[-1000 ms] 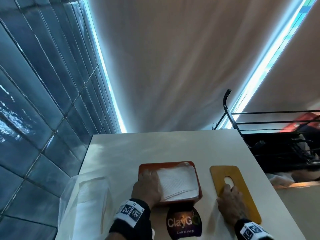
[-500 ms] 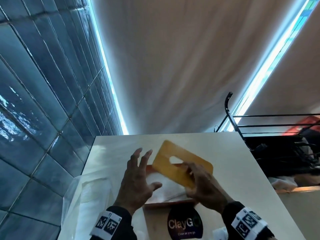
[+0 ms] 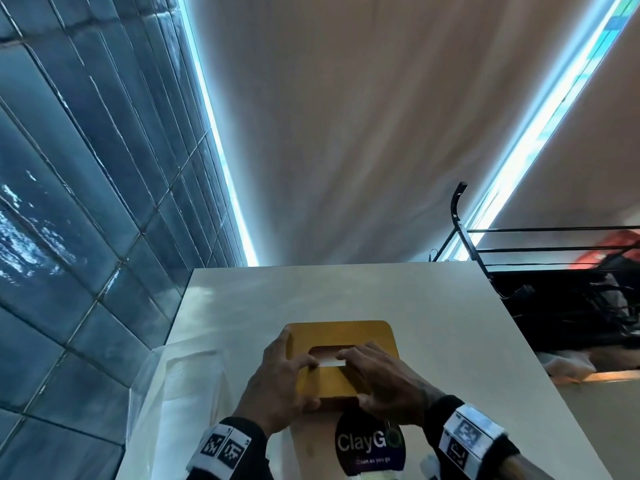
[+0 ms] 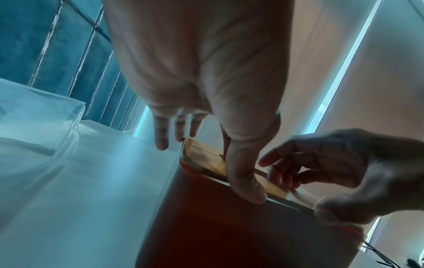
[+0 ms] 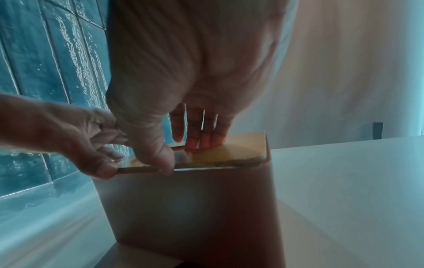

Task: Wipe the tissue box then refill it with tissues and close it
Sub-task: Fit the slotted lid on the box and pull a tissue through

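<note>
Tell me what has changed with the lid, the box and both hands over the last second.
The yellow lid went from lying on the table right of the box, up in the right hand, and now sits on top of the red box. The left hand left the tissues and now grips the lid's near edge, like the right. The box, the plastic bag and the sticker stayed put.

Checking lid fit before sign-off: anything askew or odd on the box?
The yellow lid is not seated: its near edge rides above the red box rim, with both hands, left hand and right hand, gripping it. Nothing looks spilled or damaged.
</note>
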Motion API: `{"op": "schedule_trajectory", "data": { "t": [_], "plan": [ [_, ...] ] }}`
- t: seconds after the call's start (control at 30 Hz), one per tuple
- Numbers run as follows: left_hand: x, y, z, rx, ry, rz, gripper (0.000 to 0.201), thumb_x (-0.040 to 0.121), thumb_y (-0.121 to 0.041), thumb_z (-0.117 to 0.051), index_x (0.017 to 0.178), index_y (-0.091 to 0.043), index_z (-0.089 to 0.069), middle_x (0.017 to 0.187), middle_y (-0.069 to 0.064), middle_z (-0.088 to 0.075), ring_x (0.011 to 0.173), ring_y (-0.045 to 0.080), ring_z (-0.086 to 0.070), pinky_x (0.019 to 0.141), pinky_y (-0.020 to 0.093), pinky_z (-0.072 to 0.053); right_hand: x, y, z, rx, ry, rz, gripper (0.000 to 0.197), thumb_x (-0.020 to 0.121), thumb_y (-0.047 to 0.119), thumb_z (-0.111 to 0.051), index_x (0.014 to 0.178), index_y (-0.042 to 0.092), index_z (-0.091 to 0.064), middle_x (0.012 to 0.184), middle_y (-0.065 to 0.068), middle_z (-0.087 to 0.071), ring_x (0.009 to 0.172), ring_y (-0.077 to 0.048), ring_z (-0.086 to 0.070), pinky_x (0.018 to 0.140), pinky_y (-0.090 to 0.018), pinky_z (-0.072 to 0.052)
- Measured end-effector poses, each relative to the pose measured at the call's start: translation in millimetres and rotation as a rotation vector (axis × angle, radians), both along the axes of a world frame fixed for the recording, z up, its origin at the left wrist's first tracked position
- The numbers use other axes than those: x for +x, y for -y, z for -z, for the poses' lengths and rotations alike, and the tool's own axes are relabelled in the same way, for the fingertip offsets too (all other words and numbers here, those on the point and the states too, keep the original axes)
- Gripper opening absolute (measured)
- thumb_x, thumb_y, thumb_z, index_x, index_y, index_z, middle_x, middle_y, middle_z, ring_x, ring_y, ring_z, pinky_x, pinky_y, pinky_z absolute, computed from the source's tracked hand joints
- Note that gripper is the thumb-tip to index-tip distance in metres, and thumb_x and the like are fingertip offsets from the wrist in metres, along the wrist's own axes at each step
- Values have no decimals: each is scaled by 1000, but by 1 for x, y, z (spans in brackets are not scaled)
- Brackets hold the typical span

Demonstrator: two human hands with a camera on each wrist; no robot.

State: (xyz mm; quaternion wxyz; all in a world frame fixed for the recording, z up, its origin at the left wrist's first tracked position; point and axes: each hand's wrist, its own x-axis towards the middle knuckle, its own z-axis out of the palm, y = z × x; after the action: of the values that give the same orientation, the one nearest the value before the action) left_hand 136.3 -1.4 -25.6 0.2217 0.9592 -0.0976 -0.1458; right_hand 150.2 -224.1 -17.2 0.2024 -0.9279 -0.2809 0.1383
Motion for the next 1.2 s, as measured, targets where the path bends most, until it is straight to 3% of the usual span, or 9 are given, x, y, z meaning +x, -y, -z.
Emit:
{"op": "schedule_trajectory", "data": {
  "t": [0.13,0.2,0.27,0.33,0.47,0.7,0.83,0.9,1.2],
  "plan": [
    [0,2,0,-5,-11,-16,62,71,-46,-80,126,-44,-52,165,-2,-2,150,20,-11,112,43,-41,-4,7,5,64,88,60,62,87,23,-69,142,17,-43,137,0,-52,125,-15,-40,103,-28,-43],
    [0,2,1,-12,-3,-15,61,71,-47,-80,126,-44,-53,165,-2,-3,151,20,-12,113,43,-40,-5,10,11,178,151,323,62,86,31,-71,141,15,-46,136,-3,-50,123,-19,-42,105,-38,-45],
    [-1,2,2,-9,3,-13,61,72,-48,-80,126,-45,-53,165,-2,-3,151,20,-11,113,44,-40,-4,12,14,267,4,715,64,92,33,-64,146,10,-38,143,-8,-46,129,-27,-42,109,-40,-41],
    [-2,3,2,-9,4,-7,61,72,-48,-79,126,-45,-52,165,-2,-2,152,20,-10,113,45,-40,-2,13,23,317,-270,910,55,98,35,-57,141,5,-41,140,-15,-51,124,-31,-50,105,-41,-43],
    [-2,5,3,-14,3,-18,61,72,-47,-80,126,-45,-52,166,-2,1,153,20,-9,114,43,-40,-4,14,37,440,-382,960,34,99,42,-52,109,9,-57,110,-10,-64,99,-26,-61,91,-49,-53],
    [2,7,2,-11,-14,-16,59,71,-43,-81,123,-42,-53,166,-3,0,153,20,-10,111,41,-40,2,19,48,446,-455,995,43,93,51,-55,99,8,-59,107,-13,-63,99,-30,-62,91,-49,-54],
    [1,5,6,-8,13,-2,57,71,-44,-79,121,-42,-52,166,-3,2,150,23,-20,108,41,-46,2,17,42,439,-415,940,35,96,45,-54,87,11,-59,101,-14,-65,98,-33,-64,85,-46,-52],
    [1,5,8,-8,10,6,57,70,-46,-78,121,-41,-51,166,-3,4,152,24,-14,109,41,-45,2,17,39,447,-419,929,32,97,42,-56,80,15,-58,95,-12,-64,95,-34,-65,82,-45,-52],
    [6,11,2,-9,-21,-10,59,64,-50,-80,112,-34,-51,165,-3,2,151,26,-16,106,44,-47,7,29,46,531,-505,975,53,74,52,-74,89,2,-69,95,-17,-73,88,-32,-71,81,-53,-60]
  ]
}}
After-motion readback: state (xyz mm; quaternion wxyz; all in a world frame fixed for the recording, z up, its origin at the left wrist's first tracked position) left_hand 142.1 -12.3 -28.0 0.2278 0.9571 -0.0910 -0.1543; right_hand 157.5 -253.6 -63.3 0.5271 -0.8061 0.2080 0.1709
